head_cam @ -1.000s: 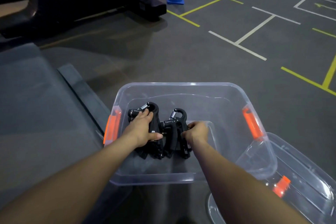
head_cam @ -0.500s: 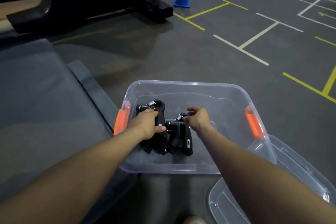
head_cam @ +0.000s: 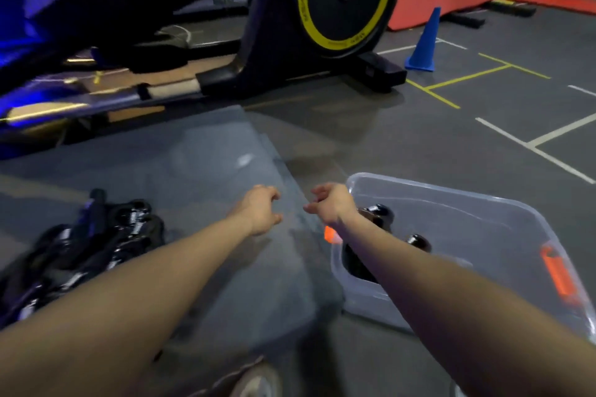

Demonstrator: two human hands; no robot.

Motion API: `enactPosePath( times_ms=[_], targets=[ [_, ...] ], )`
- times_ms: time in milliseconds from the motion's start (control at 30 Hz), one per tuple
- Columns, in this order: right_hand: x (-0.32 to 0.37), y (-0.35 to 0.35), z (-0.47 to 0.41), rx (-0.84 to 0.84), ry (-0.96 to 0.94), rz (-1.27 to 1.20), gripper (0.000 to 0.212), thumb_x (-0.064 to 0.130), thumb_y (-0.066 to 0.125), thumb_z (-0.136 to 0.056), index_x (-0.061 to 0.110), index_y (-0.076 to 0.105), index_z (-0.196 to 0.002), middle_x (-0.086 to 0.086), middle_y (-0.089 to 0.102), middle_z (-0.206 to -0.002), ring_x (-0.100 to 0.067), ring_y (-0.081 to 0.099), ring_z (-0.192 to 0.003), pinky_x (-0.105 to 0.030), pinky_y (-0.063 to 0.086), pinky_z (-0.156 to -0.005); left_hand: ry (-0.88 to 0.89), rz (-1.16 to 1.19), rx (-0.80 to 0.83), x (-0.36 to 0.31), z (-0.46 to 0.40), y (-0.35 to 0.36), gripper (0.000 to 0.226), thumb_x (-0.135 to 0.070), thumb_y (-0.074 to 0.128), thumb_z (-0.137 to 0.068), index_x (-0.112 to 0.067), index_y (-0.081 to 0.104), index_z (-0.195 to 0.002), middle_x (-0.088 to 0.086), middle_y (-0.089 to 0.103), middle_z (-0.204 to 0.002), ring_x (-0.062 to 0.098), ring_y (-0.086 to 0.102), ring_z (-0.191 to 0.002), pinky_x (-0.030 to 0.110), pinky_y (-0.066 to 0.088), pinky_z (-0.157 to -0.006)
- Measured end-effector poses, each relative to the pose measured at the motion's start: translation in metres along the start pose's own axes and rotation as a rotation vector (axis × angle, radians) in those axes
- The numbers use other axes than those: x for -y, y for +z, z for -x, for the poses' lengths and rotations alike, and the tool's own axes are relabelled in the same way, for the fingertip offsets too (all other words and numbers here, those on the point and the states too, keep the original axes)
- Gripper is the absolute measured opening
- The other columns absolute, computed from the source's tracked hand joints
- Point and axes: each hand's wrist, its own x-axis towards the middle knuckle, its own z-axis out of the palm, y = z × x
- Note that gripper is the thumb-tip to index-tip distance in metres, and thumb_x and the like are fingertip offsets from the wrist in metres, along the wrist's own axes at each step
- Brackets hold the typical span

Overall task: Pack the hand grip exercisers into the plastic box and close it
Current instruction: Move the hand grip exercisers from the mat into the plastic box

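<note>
I see both hands empty and held above a smooth grey mat point(head_cam: 200, 171). My left hand point(head_cam: 259, 211) hangs over the mat with its fingers loosely curled and nothing in them. My right hand point(head_cam: 329, 203) is just beside it, over the mat's right edge, fingers relaxed and slightly bent, also holding nothing.

The plastic box point(head_cam: 483, 229) sits on the dark floor to the right of the mat, touching or nearly touching its edge. It is clear and glossy, with rounded corners and a soft translucent wall, and it stands open. An orange latch point(head_cam: 558, 274) shows on its right side; another orange one point(head_cam: 329, 234) peeks out at its left side, partly behind my right forearm. Inside, I make out black rounded tops of the packed exercisers point(head_cam: 380, 214), the rest hidden by the arm.

A tangled pile of exercisers point(head_cam: 90, 242) lies at the left on the mat: matte black curved handles with shiny coiled metal springs. The picture is blurred there, so I cannot count them.

Behind stand an exercise bike point(head_cam: 322, 26) with a round black wheel ringed in yellow, and a blue cone point(head_cam: 424, 42) on the taped floor.
</note>
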Motion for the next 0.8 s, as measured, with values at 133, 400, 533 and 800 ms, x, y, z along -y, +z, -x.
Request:
enactPosePath(
  times_ms=[133, 400, 533, 800],
  targets=[
    [0.028, 0.055, 0.013, 0.117, -0.052, 0.068, 0.043, 0.003, 0.073, -0.077, -0.001, 0.058, -0.117, -0.006, 0.052, -0.092, -0.017, 0.050, -0.086, -0.026, 0.046, -0.077, -0.108, -0.034, -0.011, 0.058, 0.029, -0.030, 0.056, -0.024, 0.068, -0.081, -0.012, 0.048, -0.132, 0.011, 0.049, -0.137, 0.026, 0.049, -0.126, 0.033, 0.039, -0.106],
    [0.044, 0.155, 0.038, 0.315, -0.114, 0.208, 0.039, 0.003, 0.072, -0.078, -0.002, 0.058, -0.114, 0.001, 0.046, -0.066, -0.013, 0.047, -0.066, -0.007, 0.035, -0.049, -0.239, 0.005, -0.046, 0.153, 0.112, -0.027, 0.045, -0.026, 0.071, -0.078, -0.016, 0.056, -0.119, 0.006, 0.052, -0.126, 0.025, 0.053, -0.117, 0.034, 0.044, -0.099],
    [0.040, 0.190, 0.050, 0.378, -0.113, 0.265, 0.041, 0.007, 0.072, -0.078, -0.001, 0.057, -0.115, -0.001, 0.050, -0.075, -0.016, 0.048, -0.082, -0.019, 0.039, -0.064, -0.260, 0.049, 0.004, 0.176, 0.138, -0.014, 0.048, -0.031, 0.074, -0.076, -0.019, 0.057, -0.120, 0.003, 0.052, -0.124, 0.022, 0.053, -0.116, 0.033, 0.042, -0.100],
    [0.036, 0.221, 0.067, 0.498, -0.133, 0.285, 0.023, 0.007, 0.072, -0.078, 0.015, 0.051, -0.086, 0.008, 0.046, -0.061, -0.002, 0.040, -0.053, -0.007, 0.032, -0.049, -0.215, 0.016, -0.030, 0.199, 0.152, 0.017, 0.044, -0.026, 0.069, -0.080, -0.022, 0.057, -0.122, 0.001, 0.051, -0.124, 0.021, 0.044, -0.122, 0.039, 0.040, -0.102]
  ],
)
